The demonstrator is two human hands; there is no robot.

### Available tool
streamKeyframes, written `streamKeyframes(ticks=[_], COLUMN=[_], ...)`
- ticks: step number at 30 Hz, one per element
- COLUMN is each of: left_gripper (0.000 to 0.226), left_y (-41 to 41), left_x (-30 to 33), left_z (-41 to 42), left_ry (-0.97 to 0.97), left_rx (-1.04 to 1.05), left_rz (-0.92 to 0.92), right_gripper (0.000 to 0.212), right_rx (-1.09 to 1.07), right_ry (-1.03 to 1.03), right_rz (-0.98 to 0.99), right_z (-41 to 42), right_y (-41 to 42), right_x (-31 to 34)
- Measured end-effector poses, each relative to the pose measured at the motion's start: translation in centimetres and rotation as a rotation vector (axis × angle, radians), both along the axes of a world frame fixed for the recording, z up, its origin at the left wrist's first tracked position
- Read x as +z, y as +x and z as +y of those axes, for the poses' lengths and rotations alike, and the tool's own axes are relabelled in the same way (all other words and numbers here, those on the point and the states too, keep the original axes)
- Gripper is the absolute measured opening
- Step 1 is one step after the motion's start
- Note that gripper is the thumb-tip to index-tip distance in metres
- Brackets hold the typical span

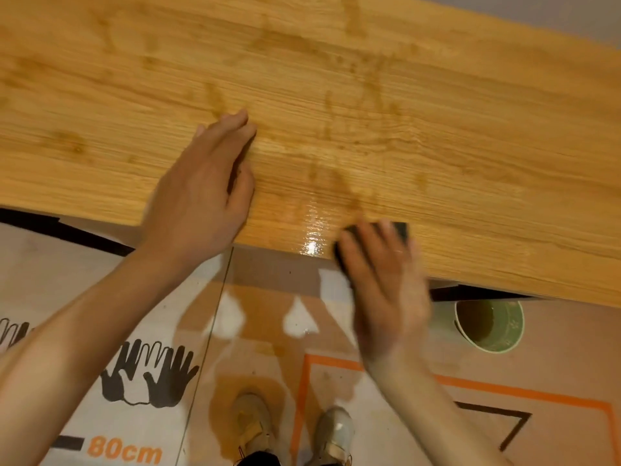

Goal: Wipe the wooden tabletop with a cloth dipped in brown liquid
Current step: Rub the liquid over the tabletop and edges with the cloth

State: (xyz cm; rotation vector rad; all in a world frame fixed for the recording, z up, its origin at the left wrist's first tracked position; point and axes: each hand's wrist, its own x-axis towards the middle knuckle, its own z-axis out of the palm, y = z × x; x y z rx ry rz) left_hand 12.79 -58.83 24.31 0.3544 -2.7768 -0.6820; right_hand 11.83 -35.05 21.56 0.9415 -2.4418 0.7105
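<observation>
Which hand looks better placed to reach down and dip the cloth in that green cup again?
The right hand, probably. It already presses the dark cloth on the tabletop's near edge, and the green cup sits on the floor just right of it. The left hand lies flat on the wood, farther from the cup.

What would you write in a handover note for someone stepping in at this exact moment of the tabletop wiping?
Left hand: flat on the wooden tabletop, fingers straight, holding nothing.
Right hand: pressing the dark cloth onto the tabletop at its near edge; the hand is motion-blurred.
Green cup with brown liquid stands on the covered floor, below the tabletop edge, to the right.
Done: a wet glossy patch beside the cloth, and faint brown streaks further in.
Left: most of the board looks dry, especially the left half and the far right. Re-dip the cloth as needed.
</observation>
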Motion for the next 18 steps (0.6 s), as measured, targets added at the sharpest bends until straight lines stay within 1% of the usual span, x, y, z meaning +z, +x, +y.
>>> streamKeyframes(ticks=[2, 3, 4, 6, 7, 9, 11, 13, 16, 18], left_gripper=[0.048, 0.049, 0.05, 0.05, 0.049, 0.049, 0.048, 0.049, 0.049, 0.049], left_y=[-0.1, -0.1, -0.2, -0.1, -0.1, -0.1, -0.2, -0.2, -0.2, -0.2], left_x=[0.0, 0.0, 0.1, 0.2, 0.1, -0.1, -0.2, -0.1, 0.3, 0.4], left_z=[0.1, 0.1, 0.2, 0.3, 0.3, 0.4, 0.3, 0.3, 0.5, 0.6], left_ry=[-0.018, -0.017, -0.012, -0.007, -0.005, -0.004, -0.006, 0.0, 0.016, 0.016], left_rx=[-0.007, -0.008, -0.008, -0.006, 0.0, 0.004, 0.01, 0.007, 0.014, 0.013], left_rz=[-0.008, -0.008, -0.007, -0.002, 0.001, 0.005, 0.006, 0.005, -0.002, -0.003], right_gripper=[0.036, 0.041, 0.045, 0.04, 0.036, 0.036, 0.048, 0.054, 0.045, 0.042], right_rx=[0.074, 0.101, 0.15, 0.233, 0.223, 0.102, 0.021, 0.016, 0.042, -0.019], right_ry=[0.005, 0.022, 0.059, 0.12, 0.133, 0.174, 0.194, 0.197, 0.181, 0.204], right_rz=[-0.053, -0.093, -0.137, -0.196, -0.211, -0.275, -0.354, -0.395, -0.497, -0.507], right_z=[-4.4, -5.9, -6.5, -5.1, -3.2, 1.4, 3.6, 2.5, -2.0, -5.3], right_y=[1.4, 1.8, 1.9, 1.4, 1.0, 0.1, -0.1, -0.1, -2.0, -5.1], right_x=[0.6, 1.1, 1.5, 2.1, 2.0, 2.4, 3.4, 3.7, 4.6, 5.1])
